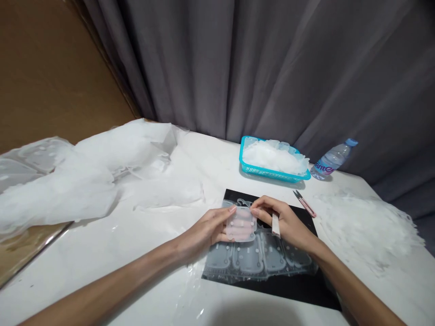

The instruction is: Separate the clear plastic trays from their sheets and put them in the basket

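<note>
My left hand [220, 226] is closed on a small translucent plastic piece [242, 224] with rounded corners, thumb in front and fingers showing through from behind. At the piece's upper right edge, the thumb and forefinger of my right hand [277, 217] pinch. A pale, flat stick-like thing [275, 225] is tucked in my right palm; its far end is hidden, so its kind cannot be told. Below both hands, a translucent sheet of joined moulded pieces [249, 258] lies on a black mat [299, 287].
Pink-handled thread snips [305, 203] lie beside the mat. A blue basket [272, 174] of translucent pieces stands behind, near a water bottle [333, 160]. Loose clear plastic scraps [370, 226] are piled right; white plastic bags [91, 176] lie left on the white table [152, 253].
</note>
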Motion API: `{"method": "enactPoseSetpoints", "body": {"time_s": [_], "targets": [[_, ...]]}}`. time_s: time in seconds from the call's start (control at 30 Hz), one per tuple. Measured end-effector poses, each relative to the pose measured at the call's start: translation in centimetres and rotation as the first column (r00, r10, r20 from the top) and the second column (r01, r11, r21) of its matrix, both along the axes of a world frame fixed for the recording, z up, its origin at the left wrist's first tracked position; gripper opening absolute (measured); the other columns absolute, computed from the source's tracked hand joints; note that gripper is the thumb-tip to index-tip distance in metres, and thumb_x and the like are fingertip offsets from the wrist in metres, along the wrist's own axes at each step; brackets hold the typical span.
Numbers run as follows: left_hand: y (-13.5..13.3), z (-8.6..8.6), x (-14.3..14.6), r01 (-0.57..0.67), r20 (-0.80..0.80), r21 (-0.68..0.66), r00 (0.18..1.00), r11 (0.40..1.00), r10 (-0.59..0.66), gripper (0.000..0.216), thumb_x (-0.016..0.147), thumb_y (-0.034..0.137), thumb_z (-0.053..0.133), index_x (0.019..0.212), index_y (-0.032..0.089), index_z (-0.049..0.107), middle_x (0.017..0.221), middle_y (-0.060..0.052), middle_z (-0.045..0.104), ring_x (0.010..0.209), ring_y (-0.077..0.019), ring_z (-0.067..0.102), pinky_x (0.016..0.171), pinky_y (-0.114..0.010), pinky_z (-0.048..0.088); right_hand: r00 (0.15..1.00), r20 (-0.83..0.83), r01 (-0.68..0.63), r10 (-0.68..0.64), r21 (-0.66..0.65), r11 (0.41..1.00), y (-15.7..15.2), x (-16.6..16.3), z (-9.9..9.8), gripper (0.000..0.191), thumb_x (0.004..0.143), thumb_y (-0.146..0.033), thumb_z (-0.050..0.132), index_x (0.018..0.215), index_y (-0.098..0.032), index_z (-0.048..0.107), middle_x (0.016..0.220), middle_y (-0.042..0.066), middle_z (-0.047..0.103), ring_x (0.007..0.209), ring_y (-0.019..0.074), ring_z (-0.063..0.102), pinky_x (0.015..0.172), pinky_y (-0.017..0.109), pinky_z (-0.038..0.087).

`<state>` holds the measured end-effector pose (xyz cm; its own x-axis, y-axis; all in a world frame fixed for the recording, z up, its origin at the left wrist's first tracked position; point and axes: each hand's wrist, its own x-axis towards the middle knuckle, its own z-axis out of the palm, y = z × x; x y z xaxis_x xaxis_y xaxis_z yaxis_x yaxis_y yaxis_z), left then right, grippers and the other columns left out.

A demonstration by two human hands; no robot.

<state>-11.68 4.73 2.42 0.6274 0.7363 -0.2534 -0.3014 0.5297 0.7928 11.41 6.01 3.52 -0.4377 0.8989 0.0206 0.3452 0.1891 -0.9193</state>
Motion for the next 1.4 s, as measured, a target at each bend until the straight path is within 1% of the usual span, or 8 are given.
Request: {"method": "enactPoseSetpoints", "body": {"time_s": [0.7, 0.87, 0.97, 1.07, 1.13, 1.23, 1.3, 1.4], "targets": [[0.1, 0.3, -0.4, 0.051, 0.083, -0.132, 0.996, 0.99, -0.04, 0.066, 0.103, 0.06, 0.044, 0.13, 0.003, 0.064, 0.128, -0.025, 0.069, 0.123, -0.0353, 0.066, 0.11, -0.053, 0.049, 1.0, -0.031, -0.006, 0.006, -0.009, 1.0, 0.3, 0.2, -0.1, 0.025, 0.099, -0.047, 0.061, 0.098, -0.023, 0.067, 0.076, -0.003, 0.052, 0.067, 0.0141, 0.043, 0.062, 0.026, 0.035], [-0.2, -0.1, -0.5, 0.004, -0.04, 0.021, 0.999, 1.0, -0.003, 0.054, 0.101, 0.054, 0.054, 0.124, 0.006, 0.064, 0.125, -0.025, 0.069, 0.116, -0.0338, 0.069, 0.087, -0.045, 0.062, 0.994, 0.078, 0.061, -0.077, 0.184, 0.981, 1.0, 0.8, 0.0, 0.023, 0.101, -0.043, 0.058, 0.098, -0.023, 0.069, 0.088, 0.001, 0.064, 0.071, 0.0155, 0.05, 0.066, 0.027, 0.04], [-0.1, -0.7, -1.0, -0.006, -0.195, 0.209, 0.98, 0.978, 0.047, 0.046, 0.099, 0.051, 0.061, 0.121, 0.01, 0.063, 0.123, -0.022, 0.068, 0.104, -0.0284, 0.072, 0.072, -0.033, 0.06, 0.956, 0.071, 0.229, -0.285, 0.429, 0.874, 3.7, 2.5, 0.9, 0.027, 0.099, -0.045, 0.059, 0.096, -0.021, 0.071, 0.085, 0.002, 0.068, 0.072, 0.0172, 0.056, 0.067, 0.028, 0.044], [0.1, -1.0, -2.0, 0.138, -0.418, 0.526, 0.901, 0.839, 0.114, 0.038, 0.102, 0.05, 0.056, 0.121, 0.018, 0.063, 0.12, -0.015, 0.068, 0.103, -0.0243, 0.069, 0.079, -0.034, 0.058, 0.859, -0.024, 0.432, -0.511, 0.569, 0.7, 8.2, 5.0, 2.5, 0.033, 0.098, -0.049, 0.054, 0.097, -0.02, 0.068, 0.083, 0.004, 0.067, 0.074, 0.0189, 0.059, 0.068, 0.029, 0.045], [0.1, -0.8, -2.8, 0.323, -0.555, 0.712, 0.802, 0.623, 0.219, 0.032, 0.103, 0.047, 0.054, 0.124, 0.024, 0.062, 0.123, -0.011, 0.066, 0.111, -0.0251, 0.065, 0.095, -0.042, 0.055, 0.796, -0.049, 0.508, -0.603, 0.597, 0.621, 11.5, 6.6, 3.6, 0.034, 0.099, -0.047, 0.048, 0.097, -0.018, 0.066, 0.089, 0.007, 0.068, 0.082, 0.0217, 0.061, 0.076, 0.032, 0.047], [-0.1, -0.5, -3.5, 0.53, -0.628, 0.778, 0.682, 0.337, 0.376, 0.037, 0.102, 0.046, 0.058, 0.134, 0.027, 0.056, 0.136, -0.01, 0.06, 0.128, -0.0296, 0.055, 0.11, -0.051, 0.047, 0.717, 0.019, 0.546, -0.697, 0.607, 0.578, 14.5, 8.1, 4.1, 0.03, 0.097, -0.037, 0.044, 0.089, -0.017, 0.065, 0.088, 0.012, 0.067, 0.088, 0.0282, 0.062, 0.082, 0.04, 0.047], [-0.2, -0.6, -3.6, 0.596, -0.646, 0.757, 0.621, 0.267, 0.445, 0.047, 0.1, 0.05, 0.059, 0.14, 0.026, 0.052, 0.143, -0.012, 0.055, 0.135, -0.0327, 0.051, 0.113, -0.054, 0.046, 0.688, 0.078, 0.531, -0.721, 0.622, 0.575, 14.1, 8.1, 3.5, 0.029, 0.096, -0.03, 0.04, 0.09, -0.017, 0.065, 0.093, 0.015, 0.066, 0.095, 0.0318, 0.061, 0.086, 0.045, 0.046], [-0.3, -1.0, -3.6, 0.639, -0.671, 0.719, 0.533, 0.273, 0.516, 0.062, 0.098, 0.059, 0.057, 0.146, 0.022, 0.046, 0.152, -0.016, 0.048, 0.141, -0.0366, 0.046, 0.113, -0.056, 0.046, 0.731, 0.172, 0.426, -0.66, 0.641, 0.639, 9.7, 6.5, 1.1, 0.026, 0.096, -0.026, 0.04, 0.096, -0.019, 0.065, 0.102, 0.014, 0.067, 0.1, 0.0313, 0.06, 0.09, 0.045, 0.046]]}}
